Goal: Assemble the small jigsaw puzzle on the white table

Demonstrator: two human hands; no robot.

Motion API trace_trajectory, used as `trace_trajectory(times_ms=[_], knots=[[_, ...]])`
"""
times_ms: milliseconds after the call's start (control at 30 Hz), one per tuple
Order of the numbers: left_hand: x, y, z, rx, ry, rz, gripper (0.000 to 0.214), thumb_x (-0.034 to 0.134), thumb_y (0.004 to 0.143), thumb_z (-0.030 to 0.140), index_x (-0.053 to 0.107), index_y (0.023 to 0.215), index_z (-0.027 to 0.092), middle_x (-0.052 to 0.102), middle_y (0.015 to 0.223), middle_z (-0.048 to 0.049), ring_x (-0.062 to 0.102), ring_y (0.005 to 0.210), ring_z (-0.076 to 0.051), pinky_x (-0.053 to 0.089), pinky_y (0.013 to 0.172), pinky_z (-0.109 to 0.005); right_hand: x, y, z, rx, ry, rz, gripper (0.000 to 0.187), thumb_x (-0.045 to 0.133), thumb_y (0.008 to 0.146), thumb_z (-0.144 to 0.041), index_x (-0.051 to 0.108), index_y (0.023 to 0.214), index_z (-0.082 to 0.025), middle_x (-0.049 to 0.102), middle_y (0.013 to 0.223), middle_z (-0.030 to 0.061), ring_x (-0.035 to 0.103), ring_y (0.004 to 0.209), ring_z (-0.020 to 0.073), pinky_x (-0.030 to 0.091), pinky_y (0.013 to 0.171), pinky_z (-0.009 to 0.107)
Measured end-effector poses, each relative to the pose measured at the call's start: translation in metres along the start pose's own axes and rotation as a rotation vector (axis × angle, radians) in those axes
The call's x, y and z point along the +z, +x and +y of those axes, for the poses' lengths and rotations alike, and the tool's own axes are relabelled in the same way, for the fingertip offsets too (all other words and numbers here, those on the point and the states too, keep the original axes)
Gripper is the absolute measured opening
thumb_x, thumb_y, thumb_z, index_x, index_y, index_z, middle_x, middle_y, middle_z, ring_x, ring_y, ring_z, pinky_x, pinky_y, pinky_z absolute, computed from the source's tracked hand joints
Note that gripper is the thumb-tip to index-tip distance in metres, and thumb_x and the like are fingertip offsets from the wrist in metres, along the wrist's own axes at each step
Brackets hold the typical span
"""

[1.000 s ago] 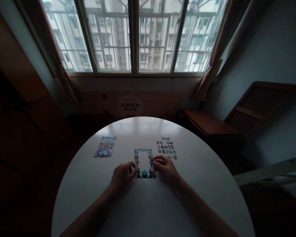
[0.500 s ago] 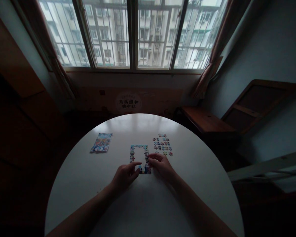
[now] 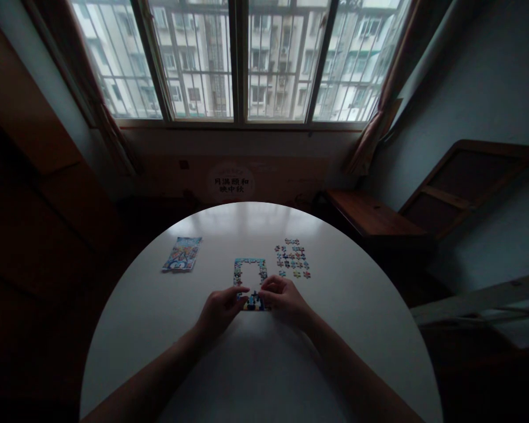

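Observation:
A small jigsaw frame (image 3: 249, 271), built only round its edge with a bare middle, lies on the round white table (image 3: 255, 364). My left hand (image 3: 220, 311) rests at the frame's near left corner, fingers curled, forefinger reaching onto the lower edge. My right hand (image 3: 283, 301) sits at the near right corner, fingers bent in a pinch over the edge; whether a piece is between them is too small to tell. Several loose puzzle pieces (image 3: 294, 257) are spread to the right of the frame.
A colourful printed card or packet (image 3: 181, 254) lies on the table's left side. Beyond the table stand a barred window, a cardboard box with printed characters (image 3: 231, 182), a low wooden bench (image 3: 370, 218) at right and dark furniture at left.
Both hands have drawn closer together over the frame's near edge; the right hand has slid left from the frame's right side to its lower corner. The view has shifted slightly.

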State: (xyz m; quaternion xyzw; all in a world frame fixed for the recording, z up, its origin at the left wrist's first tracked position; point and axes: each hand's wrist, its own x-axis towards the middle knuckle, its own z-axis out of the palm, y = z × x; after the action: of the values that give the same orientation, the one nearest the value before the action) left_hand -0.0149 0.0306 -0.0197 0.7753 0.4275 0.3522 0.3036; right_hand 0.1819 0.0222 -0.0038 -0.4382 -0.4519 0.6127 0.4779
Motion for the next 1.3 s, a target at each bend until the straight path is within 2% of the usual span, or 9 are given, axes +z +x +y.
trace_trajectory(times_ms=[267,600,833,1067,1167,1300], knots=[[0.001,-0.003,0.001,0.016,0.000,-0.029,0.029,0.054,0.081,0.035,0.071,0.091,0.012,0.043,0.051,0.0048,0.035,0.047,-0.006,0.029,0.048,-0.017,0.002,-0.003,-0.002,-0.027,-0.069,-0.005,0.034,0.080,0.053,-0.039,0.058,0.066,-0.016,0.057,0.051,-0.0043,0.049,0.045,0.0077,0.034,0.045,0.021],[0.002,-0.004,0.000,0.037,0.037,-0.038,0.024,0.054,0.080,0.030,0.071,0.084,0.014,0.046,0.051,0.0037,0.037,0.048,-0.007,0.030,0.048,-0.017,-0.002,0.000,0.009,-0.024,-0.118,-0.034,0.033,0.080,0.054,-0.038,0.059,0.066,-0.015,0.059,0.055,-0.0035,0.049,0.047,0.0075,0.034,0.045,0.020],[0.000,-0.004,-0.004,0.098,0.106,-0.072,0.021,0.055,0.080,0.026,0.071,0.087,0.015,0.052,0.052,0.0032,0.039,0.047,-0.006,0.032,0.050,-0.016,-0.001,-0.003,0.004,-0.041,-0.166,-0.066,0.033,0.079,0.055,-0.039,0.061,0.068,-0.014,0.057,0.054,-0.0032,0.049,0.047,0.0076,0.035,0.046,0.020],[-0.002,-0.004,-0.003,0.075,0.148,-0.099,0.023,0.054,0.080,0.027,0.072,0.088,0.015,0.060,0.056,-0.0001,0.044,0.049,-0.007,0.035,0.052,-0.017,-0.002,-0.002,0.006,-0.044,-0.181,-0.066,0.031,0.079,0.056,-0.037,0.062,0.069,-0.015,0.059,0.057,-0.0025,0.051,0.049,0.0084,0.037,0.047,0.021],[-0.002,-0.004,-0.003,0.048,0.129,-0.072,0.025,0.054,0.080,0.029,0.072,0.086,0.014,0.058,0.055,-0.0001,0.044,0.049,-0.007,0.035,0.051,-0.017,-0.003,-0.001,0.009,-0.065,-0.172,-0.050,0.028,0.075,0.061,-0.038,0.063,0.072,-0.015,0.060,0.060,-0.0018,0.051,0.050,0.0085,0.038,0.049,0.021],[-0.003,-0.002,-0.003,-0.044,0.061,0.035,0.027,0.056,0.079,0.034,0.072,0.083,0.013,0.053,0.051,0.0020,0.041,0.048,-0.007,0.032,0.049,-0.017,-0.004,-0.001,0.010,-0.073,-0.173,-0.035,0.025,0.072,0.065,-0.037,0.065,0.075,-0.016,0.061,0.063,-0.0008,0.052,0.053,0.0091,0.039,0.051,0.022]])
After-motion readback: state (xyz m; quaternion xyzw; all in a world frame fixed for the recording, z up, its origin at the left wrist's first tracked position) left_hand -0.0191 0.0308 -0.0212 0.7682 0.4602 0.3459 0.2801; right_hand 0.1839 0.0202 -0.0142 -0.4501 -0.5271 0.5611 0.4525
